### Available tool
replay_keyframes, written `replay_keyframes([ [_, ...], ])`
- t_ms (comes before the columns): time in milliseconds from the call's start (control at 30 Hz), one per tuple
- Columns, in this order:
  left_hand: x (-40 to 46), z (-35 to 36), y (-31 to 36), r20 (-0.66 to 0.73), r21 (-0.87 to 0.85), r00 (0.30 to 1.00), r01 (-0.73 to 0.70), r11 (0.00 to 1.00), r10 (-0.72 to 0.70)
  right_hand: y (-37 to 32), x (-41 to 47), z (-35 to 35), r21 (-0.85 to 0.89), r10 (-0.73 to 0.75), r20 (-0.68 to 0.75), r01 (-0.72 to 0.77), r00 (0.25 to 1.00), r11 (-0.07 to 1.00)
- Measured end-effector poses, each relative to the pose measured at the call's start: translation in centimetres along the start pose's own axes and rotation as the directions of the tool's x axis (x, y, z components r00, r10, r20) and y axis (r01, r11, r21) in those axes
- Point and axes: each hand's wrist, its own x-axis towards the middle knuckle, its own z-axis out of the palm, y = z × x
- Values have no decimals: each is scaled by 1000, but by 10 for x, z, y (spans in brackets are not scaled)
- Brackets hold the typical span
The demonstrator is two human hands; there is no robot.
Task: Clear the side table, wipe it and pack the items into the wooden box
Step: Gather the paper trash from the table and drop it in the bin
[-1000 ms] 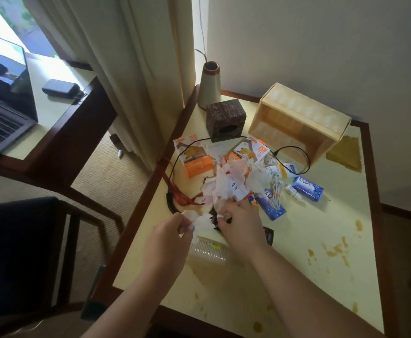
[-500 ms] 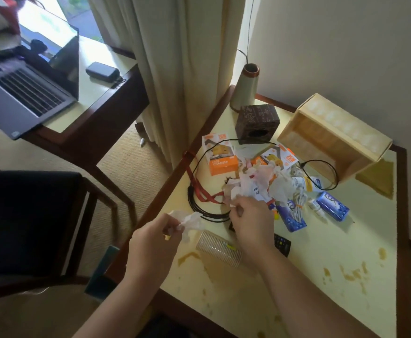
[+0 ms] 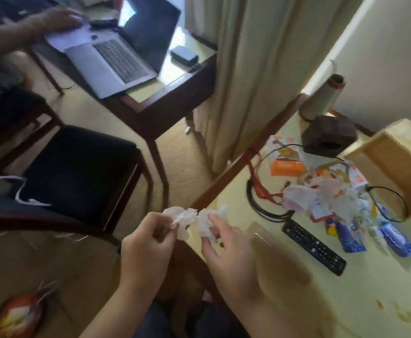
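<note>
Early going: crumpled tissue (image 3: 191,219) pinched between left hand (image 3: 148,237) and right hand (image 3: 226,250) off the side table (image 3: 370,301) edge, clutter heaped there, stains unwiped, wooden box (image 3: 394,157) not visibly packed.

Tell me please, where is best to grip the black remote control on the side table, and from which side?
Probably grip the remote control across its narrow width at the middle, coming from above. It lies flat and slanted on the side table, both long edges free, so fingers can close over them. The paper pile lies beyond its far end.
</note>
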Motion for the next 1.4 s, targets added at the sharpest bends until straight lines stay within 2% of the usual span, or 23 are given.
replay_keyframes([
  [133, -22, -59, -55, -61, -2, 987, 148, 989, -147, -30, -16, 63, 41, -244, -9, 245, 970, 969],
  [300, -45, -108, -118, -91, -20, 943, 321, 947, -321, -61, -30, 137, 110, -288, 131, 275, 949, 955],
  [467, -51, -109, -193, -65, 3, 909, 413, 911, -412, -50, -36, 223, 135, -208, 219, 182, 953, 974],
  [600, -45, -87, -261, -46, 23, 901, 434, 901, -432, -16, -30, 297, 137, 1, 354, -53, 935, 989],
  [700, -41, -61, -317, 5, 82, 882, 469, 880, -471, 27, -24, 363, -18, 152, 490, -164, 859, 986],
  [800, -33, -28, -366, -26, 106, 874, 485, 868, -485, 84, -12, 428, -196, 280, 589, -202, 758, 960],
  [900, -20, 10, -403, -18, 123, 868, 494, 860, -496, 130, -2, 471, -295, 312, 745, -129, 589, 947],
  [933, -13, 23, -413, -8, 134, 860, 506, 852, -509, 139, 1, 477, -307, 356, 766, -183, 535, 934],
  [967, -5, 36, -422, 10, 146, 852, 516, 844, -523, 142, 3, 477, -306, 389, 766, -241, 512, 921],
  [1033, 10, 59, -439, 105, 176, 823, 536, 825, -558, 139, 5, 466, -250, 402, 726, -332, 558, 910],
  [1133, 22, 78, -445, 350, 240, 715, 556, 796, -605, 112, -2, 419, -55, 405, 653, -494, 639, 868],
  [1200, 24, 74, -430, 405, 258, 680, 556, 790, -611, 80, -10, 376, 41, 390, 620, -525, 681, 850],
  [1267, 24, 53, -397, 403, 207, 703, 554, 807, -586, 42, -17, 332, 135, 357, 589, -524, 725, 841],
  [1400, 18, -16, -279, 361, -7, 828, 462, 887, -429, -33, -23, 230, 269, 286, 490, -455, 823, 849],
])
